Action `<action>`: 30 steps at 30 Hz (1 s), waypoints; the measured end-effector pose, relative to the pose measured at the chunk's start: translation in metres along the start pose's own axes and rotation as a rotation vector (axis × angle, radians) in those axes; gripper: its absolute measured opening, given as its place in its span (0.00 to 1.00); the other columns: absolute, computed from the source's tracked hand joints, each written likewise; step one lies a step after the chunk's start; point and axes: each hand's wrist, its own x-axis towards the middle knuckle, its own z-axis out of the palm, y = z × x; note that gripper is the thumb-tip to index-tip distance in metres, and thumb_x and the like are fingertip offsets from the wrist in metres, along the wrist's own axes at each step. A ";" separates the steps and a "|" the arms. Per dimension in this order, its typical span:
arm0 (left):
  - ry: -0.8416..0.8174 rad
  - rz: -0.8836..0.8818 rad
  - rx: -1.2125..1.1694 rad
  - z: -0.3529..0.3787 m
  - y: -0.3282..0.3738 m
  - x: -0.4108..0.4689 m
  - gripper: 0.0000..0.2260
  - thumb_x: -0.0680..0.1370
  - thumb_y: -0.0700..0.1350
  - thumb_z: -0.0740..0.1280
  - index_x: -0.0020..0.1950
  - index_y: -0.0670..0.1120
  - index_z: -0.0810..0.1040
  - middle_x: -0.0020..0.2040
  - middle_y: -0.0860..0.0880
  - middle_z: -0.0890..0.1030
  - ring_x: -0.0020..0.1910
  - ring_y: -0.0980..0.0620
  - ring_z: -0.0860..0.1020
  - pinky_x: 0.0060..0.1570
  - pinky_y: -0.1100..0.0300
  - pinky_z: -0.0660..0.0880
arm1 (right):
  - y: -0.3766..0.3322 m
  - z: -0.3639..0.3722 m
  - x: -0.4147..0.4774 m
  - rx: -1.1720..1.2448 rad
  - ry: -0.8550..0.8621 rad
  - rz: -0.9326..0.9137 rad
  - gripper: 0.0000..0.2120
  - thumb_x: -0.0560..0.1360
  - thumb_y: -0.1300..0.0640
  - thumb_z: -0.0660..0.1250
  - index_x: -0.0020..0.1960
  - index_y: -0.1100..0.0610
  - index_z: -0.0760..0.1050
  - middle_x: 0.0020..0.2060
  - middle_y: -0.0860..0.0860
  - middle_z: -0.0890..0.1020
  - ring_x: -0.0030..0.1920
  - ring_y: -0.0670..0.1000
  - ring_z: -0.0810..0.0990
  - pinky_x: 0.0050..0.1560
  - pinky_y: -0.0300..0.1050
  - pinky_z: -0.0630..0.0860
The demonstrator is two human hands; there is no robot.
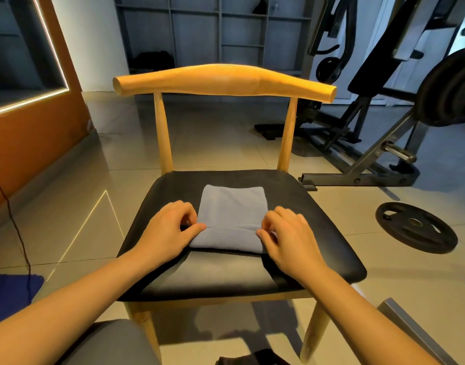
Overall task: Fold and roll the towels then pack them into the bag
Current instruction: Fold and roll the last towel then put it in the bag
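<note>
a grey-blue towel [234,204] is laid flat in the middle of the black chair seat [226,275], which gives a firm, level surface for rolling. its near edge, toward 6 o'clock, is turned over into a low roll. the roll's 9 o'clock end is pinched by the left hand [165,233], with fingers curled and thumb pressed on the cloth. the 3 o'clock end is gripped the same way by the right hand [289,238]. both ends are probably held so that the roll is kept even and tight when pushed toward 12 o'clock. most of the towel is not yet rolled. no bag can be made out with certainty. a dark object [252,359] at 6 o'clock is cut off by the frame edge, and its contents cannot be told. a blue cloth [10,293] lies on the floor at 8 o'clock.
</note>
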 end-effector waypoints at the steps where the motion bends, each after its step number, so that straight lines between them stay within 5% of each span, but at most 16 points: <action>1: 0.027 0.050 0.002 0.001 -0.001 -0.002 0.10 0.77 0.57 0.71 0.41 0.53 0.76 0.40 0.58 0.76 0.41 0.57 0.75 0.42 0.62 0.75 | 0.002 0.000 -0.002 -0.023 0.033 -0.062 0.10 0.80 0.46 0.65 0.43 0.50 0.75 0.42 0.45 0.75 0.42 0.48 0.71 0.45 0.44 0.69; 5: -0.017 0.167 -0.062 -0.002 -0.013 -0.013 0.14 0.75 0.64 0.67 0.47 0.55 0.80 0.44 0.60 0.78 0.46 0.57 0.77 0.45 0.65 0.75 | 0.008 -0.002 -0.013 -0.072 -0.073 -0.161 0.16 0.79 0.37 0.61 0.49 0.49 0.78 0.46 0.43 0.77 0.46 0.46 0.74 0.52 0.42 0.70; 8: -0.132 0.249 -0.004 -0.005 -0.021 -0.014 0.19 0.74 0.67 0.68 0.56 0.56 0.80 0.51 0.62 0.78 0.52 0.58 0.75 0.50 0.64 0.73 | 0.013 0.000 -0.012 -0.064 -0.117 -0.179 0.15 0.78 0.39 0.63 0.56 0.49 0.77 0.50 0.43 0.78 0.49 0.47 0.74 0.53 0.43 0.70; 11: -0.142 0.197 -0.016 -0.003 -0.018 -0.011 0.13 0.78 0.64 0.65 0.51 0.57 0.80 0.50 0.62 0.75 0.52 0.58 0.73 0.49 0.65 0.71 | 0.014 -0.001 -0.004 0.024 -0.135 -0.136 0.11 0.81 0.43 0.62 0.50 0.49 0.77 0.45 0.43 0.78 0.46 0.47 0.72 0.50 0.44 0.69; 16: -0.202 -0.017 -0.066 0.003 -0.005 -0.002 0.16 0.83 0.57 0.59 0.43 0.50 0.77 0.46 0.55 0.75 0.48 0.55 0.72 0.49 0.61 0.69 | 0.018 -0.008 0.009 0.336 -0.332 0.141 0.23 0.83 0.45 0.59 0.39 0.62 0.71 0.31 0.52 0.72 0.34 0.50 0.68 0.38 0.50 0.66; 19: -0.212 -0.145 -0.020 0.011 -0.002 0.009 0.22 0.82 0.57 0.60 0.36 0.43 0.74 0.37 0.49 0.74 0.39 0.52 0.72 0.45 0.54 0.74 | 0.017 -0.001 0.008 0.163 -0.177 0.131 0.14 0.81 0.43 0.63 0.46 0.53 0.75 0.39 0.46 0.76 0.40 0.47 0.73 0.44 0.46 0.70; 22: -0.114 -0.183 0.015 0.014 0.001 0.019 0.12 0.79 0.55 0.66 0.41 0.49 0.74 0.39 0.52 0.76 0.41 0.52 0.75 0.45 0.53 0.77 | 0.013 0.003 0.006 0.018 0.039 -0.037 0.09 0.81 0.47 0.65 0.50 0.51 0.78 0.46 0.46 0.77 0.46 0.49 0.74 0.49 0.47 0.72; 26: 0.115 0.058 0.043 0.014 0.008 0.010 0.07 0.79 0.53 0.69 0.44 0.52 0.78 0.42 0.58 0.76 0.44 0.58 0.73 0.44 0.61 0.74 | 0.018 0.004 0.002 -0.066 -0.039 -0.153 0.18 0.80 0.38 0.61 0.52 0.50 0.80 0.48 0.45 0.78 0.48 0.48 0.75 0.56 0.46 0.72; 30: 0.079 0.267 0.043 0.011 0.002 0.001 0.15 0.78 0.62 0.66 0.54 0.53 0.84 0.50 0.60 0.80 0.52 0.60 0.74 0.53 0.62 0.72 | 0.025 0.008 0.011 0.027 -0.139 -0.119 0.19 0.80 0.36 0.58 0.50 0.48 0.80 0.47 0.43 0.77 0.48 0.46 0.72 0.51 0.43 0.69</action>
